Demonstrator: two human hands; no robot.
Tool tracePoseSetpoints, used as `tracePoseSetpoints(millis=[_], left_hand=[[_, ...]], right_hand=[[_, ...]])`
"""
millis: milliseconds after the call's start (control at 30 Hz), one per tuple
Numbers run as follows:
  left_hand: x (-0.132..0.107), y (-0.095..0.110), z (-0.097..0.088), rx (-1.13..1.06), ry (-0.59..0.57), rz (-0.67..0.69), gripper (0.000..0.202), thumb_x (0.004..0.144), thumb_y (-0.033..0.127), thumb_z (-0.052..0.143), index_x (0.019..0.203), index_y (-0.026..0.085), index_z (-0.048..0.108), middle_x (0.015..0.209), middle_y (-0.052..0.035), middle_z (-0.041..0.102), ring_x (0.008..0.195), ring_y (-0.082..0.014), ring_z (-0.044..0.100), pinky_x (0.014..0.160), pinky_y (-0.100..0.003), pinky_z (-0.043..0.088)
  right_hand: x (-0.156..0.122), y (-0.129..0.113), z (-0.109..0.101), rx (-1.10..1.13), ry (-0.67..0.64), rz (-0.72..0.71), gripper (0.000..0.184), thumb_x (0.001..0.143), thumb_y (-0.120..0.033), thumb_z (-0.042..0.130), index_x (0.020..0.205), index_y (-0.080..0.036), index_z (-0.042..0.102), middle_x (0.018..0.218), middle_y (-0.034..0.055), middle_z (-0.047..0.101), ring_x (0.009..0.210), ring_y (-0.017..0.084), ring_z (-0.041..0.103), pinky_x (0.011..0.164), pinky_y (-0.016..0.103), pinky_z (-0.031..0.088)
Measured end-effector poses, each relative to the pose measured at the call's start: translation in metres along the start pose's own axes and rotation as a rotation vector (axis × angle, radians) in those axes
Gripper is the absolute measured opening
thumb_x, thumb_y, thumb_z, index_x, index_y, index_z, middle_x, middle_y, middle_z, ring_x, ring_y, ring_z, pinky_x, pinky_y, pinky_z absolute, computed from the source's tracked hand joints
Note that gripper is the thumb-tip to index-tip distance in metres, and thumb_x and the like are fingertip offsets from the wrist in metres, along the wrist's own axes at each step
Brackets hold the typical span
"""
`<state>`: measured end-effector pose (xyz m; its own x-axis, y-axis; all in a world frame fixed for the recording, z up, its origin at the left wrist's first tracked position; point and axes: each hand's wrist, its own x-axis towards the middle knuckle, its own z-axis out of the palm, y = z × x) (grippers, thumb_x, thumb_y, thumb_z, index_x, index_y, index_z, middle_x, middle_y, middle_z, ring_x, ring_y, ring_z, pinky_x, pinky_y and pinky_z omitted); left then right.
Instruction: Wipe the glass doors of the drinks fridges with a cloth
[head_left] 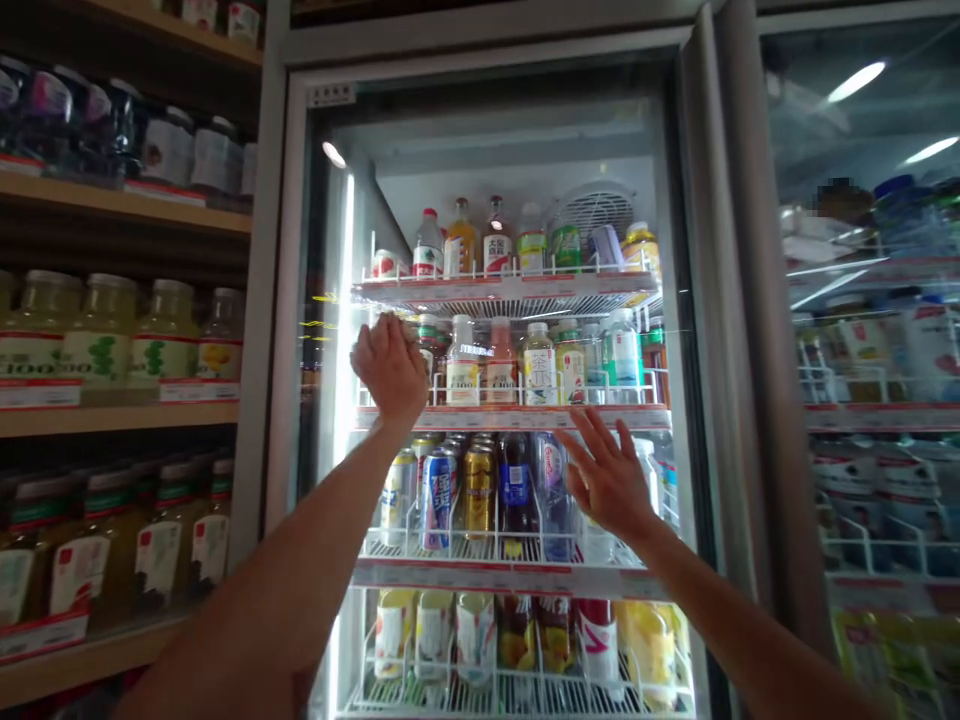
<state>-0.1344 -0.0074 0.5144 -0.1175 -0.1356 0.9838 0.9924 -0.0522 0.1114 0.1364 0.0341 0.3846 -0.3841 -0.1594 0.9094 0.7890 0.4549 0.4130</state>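
Note:
My left hand point(390, 368) is raised to the left end of the fridge's second shelf point(525, 417). Its back faces me and its fingers curl forward; whatever they grip is hidden behind the hand. Right beside it stand a green-capped bottle point(429, 335) and a row of juice and tea bottles point(540, 362). My right hand point(609, 478) hovers lower, in front of the third shelf, fingers spread and holding nothing. It is nearest a blue-labelled bottle point(552, 480) and several cans point(439, 495).
The fridge has a top shelf of bottles point(495, 245) and a bottom shelf of juice bottles point(517, 630). Wooden shelves point(120, 415) of jars and bottles stand on the left. A second fridge with a glass door point(870, 330) is on the right.

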Motion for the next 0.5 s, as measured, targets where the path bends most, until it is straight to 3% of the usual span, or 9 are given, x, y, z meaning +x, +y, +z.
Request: tracePoseSetpoints(millis=[67, 167, 233, 300, 400, 433, 500], left_hand=[[-0.008, 0.017, 0.003, -0.008, -0.061, 0.110, 0.048, 0.088, 0.029, 0.038, 0.134, 0.016, 0.043, 0.141, -0.0116, 0.043, 0.135, -0.0333, 0.028, 0.108, -0.057, 0.021], [-0.023, 0.045, 0.005, -0.062, -0.262, 0.577, 0.043, 0.090, 0.030, 0.039, 0.132, 0.023, 0.046, 0.139, -0.0030, 0.047, 0.134, -0.0269, 0.032, 0.112, -0.051, 0.019], [-0.021, 0.047, 0.005, -0.071, -0.311, 0.702, 0.042, 0.090, 0.029, 0.038, 0.132, 0.025, 0.046, 0.138, -0.0006, 0.049, 0.134, -0.0244, 0.033, 0.112, -0.049, 0.019], [-0.007, 0.038, 0.004, -0.038, -0.241, 0.540, 0.044, 0.089, 0.028, 0.039, 0.132, 0.021, 0.045, 0.139, -0.0034, 0.047, 0.133, -0.0264, 0.034, 0.110, -0.050, 0.022], [0.011, 0.029, 0.006, 0.022, -0.065, 0.129, 0.048, 0.087, 0.026, 0.040, 0.134, 0.015, 0.043, 0.141, -0.0100, 0.044, 0.132, -0.0322, 0.032, 0.106, -0.053, 0.027], [0.012, 0.032, 0.008, 0.028, -0.045, 0.075, 0.049, 0.087, 0.026, 0.040, 0.134, 0.015, 0.043, 0.142, -0.0109, 0.043, 0.133, -0.0334, 0.031, 0.106, -0.055, 0.026], [0.004, 0.046, 0.010, 0.012, -0.102, 0.190, 0.048, 0.088, 0.028, 0.041, 0.134, 0.016, 0.043, 0.141, -0.0099, 0.044, 0.133, -0.0327, 0.030, 0.107, -0.055, 0.024]], right_hand=[[0.000, 0.000, 0.000, 0.000, -0.004, 0.004, 0.049, 0.086, -0.024, 0.047, 0.135, -0.024, 0.040, 0.146, 0.0078, 0.036, 0.139, 0.023, 0.025, 0.113, 0.048, 0.018], [-0.001, 0.000, 0.000, 0.003, -0.001, 0.000, 0.048, 0.086, -0.024, 0.047, 0.134, -0.024, 0.041, 0.146, 0.0082, 0.036, 0.139, 0.024, 0.026, 0.113, 0.048, 0.019], [-0.001, 0.000, -0.001, 0.007, -0.002, 0.001, 0.049, 0.086, -0.024, 0.047, 0.135, -0.024, 0.040, 0.147, 0.0080, 0.035, 0.139, 0.024, 0.026, 0.113, 0.048, 0.018], [-0.001, 0.000, -0.001, 0.013, -0.005, 0.001, 0.050, 0.086, -0.025, 0.047, 0.136, -0.024, 0.039, 0.147, 0.0079, 0.034, 0.139, 0.024, 0.025, 0.113, 0.048, 0.018], [-0.001, 0.001, 0.000, 0.013, -0.007, -0.002, 0.051, 0.086, -0.023, 0.047, 0.136, -0.023, 0.039, 0.147, 0.0086, 0.035, 0.139, 0.024, 0.025, 0.112, 0.049, 0.018], [-0.001, 0.001, 0.000, 0.011, -0.007, -0.004, 0.051, 0.086, -0.024, 0.046, 0.137, -0.023, 0.038, 0.147, 0.0088, 0.035, 0.139, 0.024, 0.025, 0.112, 0.049, 0.019], [-0.001, 0.002, 0.000, 0.011, -0.004, -0.016, 0.053, 0.086, -0.024, 0.046, 0.138, -0.023, 0.036, 0.147, 0.0088, 0.034, 0.139, 0.024, 0.024, 0.112, 0.049, 0.019]])
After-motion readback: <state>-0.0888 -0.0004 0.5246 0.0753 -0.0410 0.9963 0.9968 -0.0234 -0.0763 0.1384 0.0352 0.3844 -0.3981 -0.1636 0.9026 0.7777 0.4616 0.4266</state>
